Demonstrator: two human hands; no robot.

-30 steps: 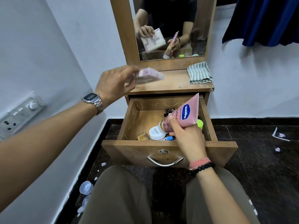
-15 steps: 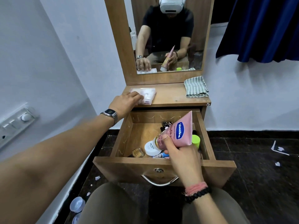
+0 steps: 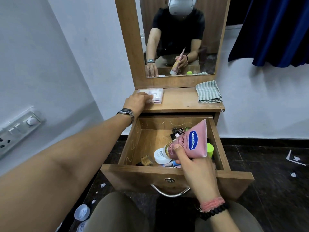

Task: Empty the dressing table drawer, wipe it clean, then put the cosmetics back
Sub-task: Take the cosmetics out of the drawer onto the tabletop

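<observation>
The wooden drawer (image 3: 167,176) stands pulled out below the dressing table top (image 3: 182,106). My right hand (image 3: 195,169) grips a pink Vaseline tube (image 3: 192,141) over the drawer's right half, cap end pointing down-left. My left hand (image 3: 136,102) rests on a clear plastic case (image 3: 157,96) that lies flat at the top's back left, fingers on its near left corner. Inside the drawer lie a white round jar (image 3: 159,155), a small amber bottle (image 3: 146,160), a lime green cap (image 3: 210,149) and several dark small items (image 3: 177,131) at the back.
A folded striped cloth (image 3: 209,92) lies at the top's right. The mirror (image 3: 180,37) rises behind. A switch panel (image 3: 18,131) is on the left wall. A blue curtain (image 3: 274,30) hangs right. Paper scraps (image 3: 296,159) and small plastic lids (image 3: 82,214) litter the dark floor.
My left hand carried the clear case from mid-air down onto the table top and pushed it to the back left. My right hand kept the pink tube over the drawer.
</observation>
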